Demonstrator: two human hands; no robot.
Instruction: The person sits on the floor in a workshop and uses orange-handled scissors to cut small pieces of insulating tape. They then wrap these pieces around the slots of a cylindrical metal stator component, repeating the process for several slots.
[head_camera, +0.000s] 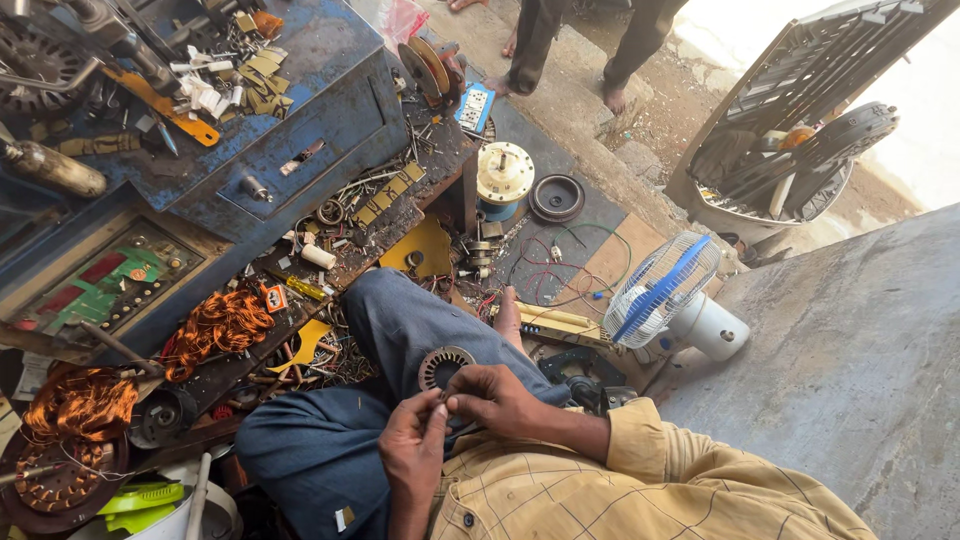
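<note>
The person sits with a round metal stator core (443, 366) resting on the blue-trousered thigh (400, 330), and everything else is placed from that ring. Just nearer than the stator, almost touching its near edge, both hands meet. The right hand (497, 398) comes in from the right on a yellow checked sleeve (640, 440), fingers curled and pinched shut on something too small to make out. The left hand (414, 450) rises from below, wrist bent, its thumb and forefinger pinched against the right hand's fingertips; what they grip between them cannot be told. Neither hand holds the stator itself.

Left of the stator, on the low bench, lies a tangle of copper wire (215, 325), and further left and nearer, a second copper coil (80, 405) sits above a wound rotor disc (60, 480). Just right of the stator a dark motor part (585, 385) lies by the sleeve. Beyond it on the right stands a small white table fan (665, 295) with blue blades. Straight beyond the stator, past the knee, loose coloured wires (560, 265) sprawl on the floor, then a cream motor housing (503, 175) and a black ring (556, 197). Far left beyond the stator is the scuffed blue workbench (320, 90), littered with small scraps. At the farthest edge another person's legs (580, 40) stand on the ground.
</note>
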